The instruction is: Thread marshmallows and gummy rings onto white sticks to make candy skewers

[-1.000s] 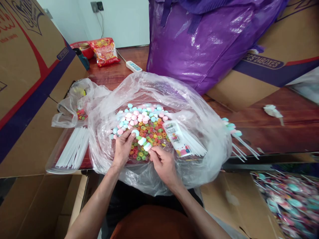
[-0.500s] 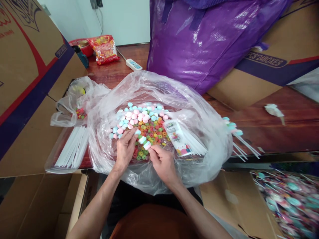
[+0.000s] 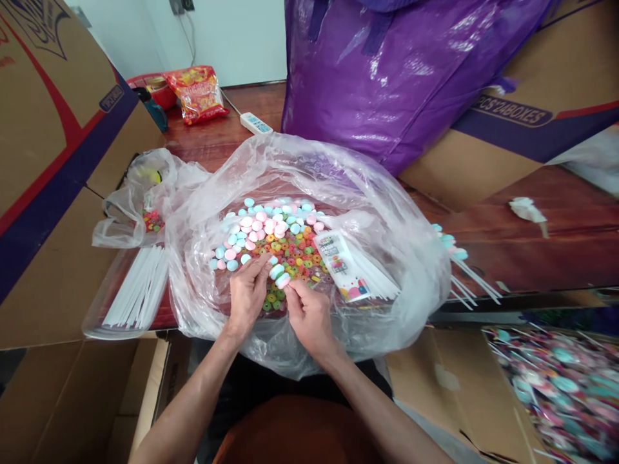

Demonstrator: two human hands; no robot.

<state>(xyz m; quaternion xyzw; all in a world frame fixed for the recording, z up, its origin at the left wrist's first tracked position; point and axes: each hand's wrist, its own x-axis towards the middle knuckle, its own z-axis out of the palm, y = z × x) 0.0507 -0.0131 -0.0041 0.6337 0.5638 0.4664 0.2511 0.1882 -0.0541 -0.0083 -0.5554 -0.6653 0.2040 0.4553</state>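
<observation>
- The row of sweets [image 3: 279,276], pale marshmallows with green between, is held between both hands above the loose candy; I can't see any stick inside it.
- The left hand [image 3: 250,290] has thumb and fingers pinched narrow at its upper end. Too hard a squeeze there could dent a soft piece.
- The right hand [image 3: 309,314] pinches the lower end. If that grip slackened, the row could tilt and pieces slide off.
- Right below lie candy rings [image 3: 297,254], with marshmallows [image 3: 265,224] behind; anything dropped would be lost among them.
- The clear plastic bag [image 3: 196,312] spreads around all this. A wrist catching its folds could drag the printed packet [image 3: 342,267] into the candy.
- Beyond its right side, marshmallow sticks [image 3: 454,248] lie with bare ends by the table edge [image 3: 546,290]; a tug on the plastic might tip them off.
</observation>
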